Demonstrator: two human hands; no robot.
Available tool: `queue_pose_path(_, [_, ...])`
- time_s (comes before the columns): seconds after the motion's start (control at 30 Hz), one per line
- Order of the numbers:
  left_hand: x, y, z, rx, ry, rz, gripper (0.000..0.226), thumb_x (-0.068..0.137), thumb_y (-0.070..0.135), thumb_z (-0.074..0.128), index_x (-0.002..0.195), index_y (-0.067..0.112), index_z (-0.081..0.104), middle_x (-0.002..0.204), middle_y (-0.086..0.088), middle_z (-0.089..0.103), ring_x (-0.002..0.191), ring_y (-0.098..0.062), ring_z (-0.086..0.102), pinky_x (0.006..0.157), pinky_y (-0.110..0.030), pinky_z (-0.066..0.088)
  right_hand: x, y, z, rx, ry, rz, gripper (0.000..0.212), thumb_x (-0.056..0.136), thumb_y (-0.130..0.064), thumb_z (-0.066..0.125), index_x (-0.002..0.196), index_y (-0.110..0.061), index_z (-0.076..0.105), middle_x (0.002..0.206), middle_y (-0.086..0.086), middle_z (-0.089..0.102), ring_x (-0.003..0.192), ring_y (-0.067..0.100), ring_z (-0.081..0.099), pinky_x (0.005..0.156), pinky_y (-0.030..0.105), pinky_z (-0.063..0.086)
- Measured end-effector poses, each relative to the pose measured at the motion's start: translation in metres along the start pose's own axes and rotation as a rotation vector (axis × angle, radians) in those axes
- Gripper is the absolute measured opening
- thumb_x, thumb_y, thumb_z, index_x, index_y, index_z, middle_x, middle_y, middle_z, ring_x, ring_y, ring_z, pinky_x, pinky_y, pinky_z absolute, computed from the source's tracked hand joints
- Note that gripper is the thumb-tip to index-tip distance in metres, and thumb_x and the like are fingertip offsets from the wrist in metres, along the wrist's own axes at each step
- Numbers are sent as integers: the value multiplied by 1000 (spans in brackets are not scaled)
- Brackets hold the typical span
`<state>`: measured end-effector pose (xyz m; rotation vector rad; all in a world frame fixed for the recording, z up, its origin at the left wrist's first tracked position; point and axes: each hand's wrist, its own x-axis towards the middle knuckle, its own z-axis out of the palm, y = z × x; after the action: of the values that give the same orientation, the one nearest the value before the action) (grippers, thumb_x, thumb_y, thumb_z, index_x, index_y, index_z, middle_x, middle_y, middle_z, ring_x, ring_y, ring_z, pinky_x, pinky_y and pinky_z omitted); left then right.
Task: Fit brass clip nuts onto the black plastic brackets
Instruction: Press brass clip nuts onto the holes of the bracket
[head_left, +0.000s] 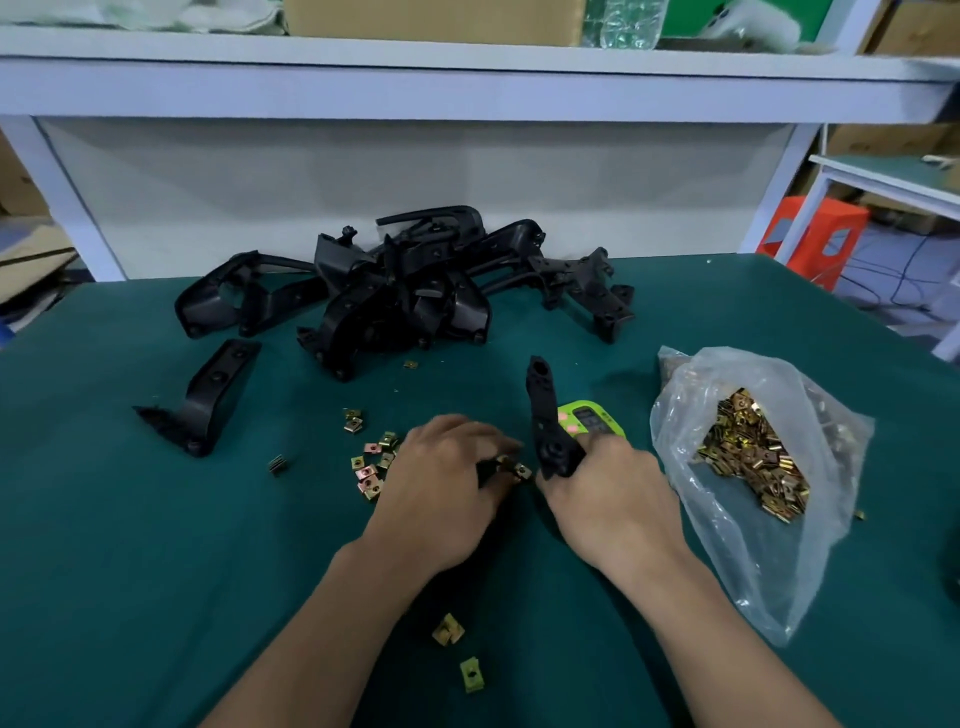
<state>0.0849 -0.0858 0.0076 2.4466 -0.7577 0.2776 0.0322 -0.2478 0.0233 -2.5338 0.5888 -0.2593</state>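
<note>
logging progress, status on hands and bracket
Right hand grips bracket. Left hand pinches clip nut at its lower end. Nothing blocking.

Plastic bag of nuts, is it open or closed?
Open: the plastic bag gapes wide, showing brass clip nuts heaped inside.

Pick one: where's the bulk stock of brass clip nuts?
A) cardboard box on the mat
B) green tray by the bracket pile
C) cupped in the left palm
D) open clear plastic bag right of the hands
D: a heap of brass clip nuts sits inside the open clear plastic bag, which lies on the green mat to the right of the right hand.
</note>
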Motion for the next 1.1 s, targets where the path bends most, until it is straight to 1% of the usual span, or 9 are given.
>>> queue_pose_path(0.1, [0, -2, 3, -6, -16, -31, 17, 91, 33, 74, 107, 37, 80, 103, 10, 68, 105, -15, 54, 91, -33, 40, 2, 2, -1, -6, -16, 20, 27, 83, -51, 65, 93, -27, 63, 75, -1, 53, 72, 29, 48, 63, 33, 38])
queue_pose_path(0.2, [-4, -6, 0, -17, 56, -64, 8, 87, 34, 78, 95, 33, 81, 87, 12, 64, 92, -12, 49, 81, -28, 31, 2, 2, -1, -13, -18, 17, 26, 83, -51, 65, 93, -27, 64, 72, -2, 52, 69, 29, 48, 63, 33, 38])
queue_pose_path(0.3, [-9, -7, -1, 22, 111, -88, 6, 84, 33, 81, 90, 30, 80, 90, 14, 70, 92, -11, 53, 81, -23, 24, 1, 1, 1, -48, -15, -7, 28, 84, -51, 64, 97, -27, 64, 79, 2, 55, 77, 31, 48, 67, 33, 38])
queue_pose_path(0.47, [-14, -5, -4, -49, 153, -164, 16, 86, 21, 79, 96, 33, 81, 88, 13, 65, 87, -14, 54, 81, -20, 34, 2, 1, 3, -42, 11, -22, 25, 84, -50, 63, 94, -27, 65, 74, -2, 54, 75, 31, 49, 65, 33, 36])
queue_pose_path(0.63, [-16, -7, -7, -272, 157, -242, 19, 92, 19, 73, 98, 37, 79, 97, 21, 64, 96, 7, 59, 76, 1, 39, 0, 1, 4, 14, 33, -116, 14, 82, -43, 67, 85, -31, 61, 61, -10, 45, 65, 27, 46, 62, 32, 37])
queue_pose_path(0.73, [-18, -6, -10, -149, 67, -182, 20, 93, 15, 67, 100, 31, 78, 90, 25, 59, 92, -3, 56, 76, -1, 35, -4, -1, 7, -84, 67, -213, 21, 81, -54, 67, 87, -34, 62, 59, -9, 44, 64, 28, 45, 61, 32, 35])
queue_pose_path(0.83, [-19, -6, -10, -79, 75, -109, 20, 89, 7, 68, 101, 19, 80, 97, 11, 73, 99, -12, 55, 80, 0, 29, -6, -6, 11, -75, 48, -226, 23, 83, -52, 68, 92, -31, 64, 76, -2, 65, 72, 32, 54, 63, 33, 37])
queue_pose_path(0.97, [-18, 1, -9, -47, 149, -58, 22, 83, 19, 72, 103, 19, 81, 103, 8, 77, 104, -12, 59, 87, -24, 41, -5, -5, 12, -36, 42, -182, 13, 84, -38, 68, 83, -29, 60, 67, -6, 55, 72, 32, 53, 65, 33, 38])
queue_pose_path(1.1, [-21, 7, -10, -142, 153, -36, 27, 74, 26, 80, 100, 31, 80, 94, 22, 67, 94, -3, 58, 84, -21, 45, -5, -5, 8, 120, 0, -117, 17, 82, -31, 70, 72, -28, 56, 59, -9, 54, 69, 28, 56, 63, 32, 43])
